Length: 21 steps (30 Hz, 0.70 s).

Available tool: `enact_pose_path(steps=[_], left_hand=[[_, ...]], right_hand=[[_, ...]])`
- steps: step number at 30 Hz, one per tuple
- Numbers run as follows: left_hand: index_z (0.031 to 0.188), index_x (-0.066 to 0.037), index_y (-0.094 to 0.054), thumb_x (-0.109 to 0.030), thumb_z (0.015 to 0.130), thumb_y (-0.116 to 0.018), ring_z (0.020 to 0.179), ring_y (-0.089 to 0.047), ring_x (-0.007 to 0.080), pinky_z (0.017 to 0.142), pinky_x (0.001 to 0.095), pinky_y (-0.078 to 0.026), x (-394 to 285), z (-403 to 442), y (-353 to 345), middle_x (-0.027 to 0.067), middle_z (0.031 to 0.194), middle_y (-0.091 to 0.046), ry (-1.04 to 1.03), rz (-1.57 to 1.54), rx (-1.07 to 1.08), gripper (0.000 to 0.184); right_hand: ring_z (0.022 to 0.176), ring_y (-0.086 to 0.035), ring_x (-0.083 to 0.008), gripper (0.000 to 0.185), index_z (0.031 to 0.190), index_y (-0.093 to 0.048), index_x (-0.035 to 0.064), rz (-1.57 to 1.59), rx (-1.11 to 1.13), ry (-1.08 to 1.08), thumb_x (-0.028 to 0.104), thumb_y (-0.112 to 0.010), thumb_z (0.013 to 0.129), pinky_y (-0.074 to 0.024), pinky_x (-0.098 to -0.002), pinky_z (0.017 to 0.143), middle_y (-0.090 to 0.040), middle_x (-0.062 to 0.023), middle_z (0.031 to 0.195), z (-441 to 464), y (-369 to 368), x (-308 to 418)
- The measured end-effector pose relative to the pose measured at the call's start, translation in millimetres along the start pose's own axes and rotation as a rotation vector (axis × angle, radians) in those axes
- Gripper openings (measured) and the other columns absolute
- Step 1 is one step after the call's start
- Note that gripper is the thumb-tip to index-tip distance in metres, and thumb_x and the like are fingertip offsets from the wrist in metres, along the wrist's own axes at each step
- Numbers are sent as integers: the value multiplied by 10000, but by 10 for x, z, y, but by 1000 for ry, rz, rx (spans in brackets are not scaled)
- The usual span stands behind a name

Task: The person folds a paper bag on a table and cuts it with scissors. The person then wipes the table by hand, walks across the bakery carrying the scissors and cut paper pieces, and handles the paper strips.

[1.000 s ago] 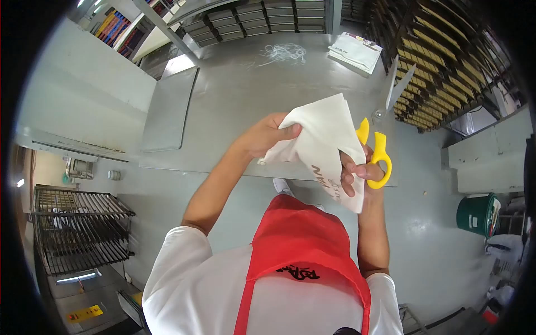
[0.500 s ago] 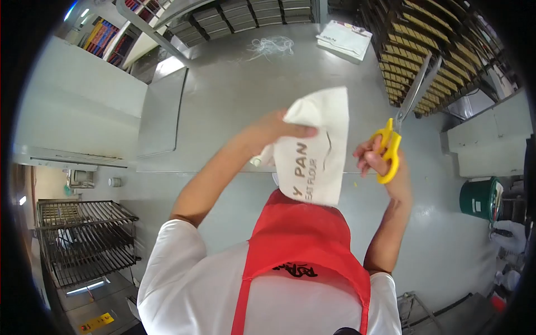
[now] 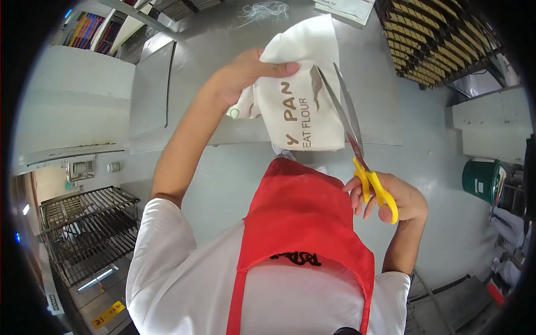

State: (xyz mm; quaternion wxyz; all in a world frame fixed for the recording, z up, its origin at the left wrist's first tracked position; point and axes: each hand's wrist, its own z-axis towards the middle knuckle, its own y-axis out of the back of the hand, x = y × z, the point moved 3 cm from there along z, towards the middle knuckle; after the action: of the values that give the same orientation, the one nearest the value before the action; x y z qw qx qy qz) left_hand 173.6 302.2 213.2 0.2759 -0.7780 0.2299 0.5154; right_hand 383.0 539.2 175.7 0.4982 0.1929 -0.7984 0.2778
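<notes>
My left hand (image 3: 245, 75) grips a white folded flour bag (image 3: 301, 120) by its upper left part, with the thumb lying across the front. Brown print on the bag reads "Y PAN" and "EAT FLOUR", and a dark slit-like mark runs down beside the lettering. In my right hand (image 3: 405, 198) are scissors (image 3: 354, 134) with yellow handles, thumb and fingers in the loops. Their blades are parted and point up and left. They overlap the bag's right edge; whether that edge lies between them I cannot tell.
A metal table (image 3: 212, 106) stretches out in front of me. Loose white string (image 3: 265, 12) and a stack of printed bags (image 3: 349, 10) lie towards its far side. Tray racks (image 3: 446, 39) stand at right, a green bin (image 3: 480, 181) below.
The scissors have swung left and down from the right, up to the bag's right edge, and their blades are wider apart. My left hand still holds the bag. The view has tilted.
</notes>
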Motion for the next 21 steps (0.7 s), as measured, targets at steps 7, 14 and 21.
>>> enact_pose_path(steps=[7, 14, 21], left_hand=[[1172, -9, -586, -178, 822, -750, 888, -670, 149, 784, 293, -541, -7, 16, 12, 79, 1048, -674, -11, -16, 12, 422], [1086, 3, -635, -191, 799, -774, 825, -679, 153, 755, 302, -549, -19, -3, -47, 86, 961, -695, -62, 144, -32, 373], [1070, 3, -648, -176, 770, -794, 825, -679, 150, 749, 302, -547, 17, -20, -118, 88, 968, -696, -45, 168, -40, 378]], right_hand=[[803, -644, -189, 557, 1236, -489, -15, 43, 103, 89, 246, -696, 789, -531, -305, 716, -614, -80, 929, 77, 8, -7], [825, -634, -184, 642, 1249, -473, -18, 107, 101, 133, 468, -637, 862, -537, -281, 656, -591, -85, 934, 292, -79, 69], [816, -626, -180, 734, 1229, -479, -11, 112, 29, 215, 627, -531, 870, -544, -280, 633, -579, -88, 927, 467, -98, 164]])
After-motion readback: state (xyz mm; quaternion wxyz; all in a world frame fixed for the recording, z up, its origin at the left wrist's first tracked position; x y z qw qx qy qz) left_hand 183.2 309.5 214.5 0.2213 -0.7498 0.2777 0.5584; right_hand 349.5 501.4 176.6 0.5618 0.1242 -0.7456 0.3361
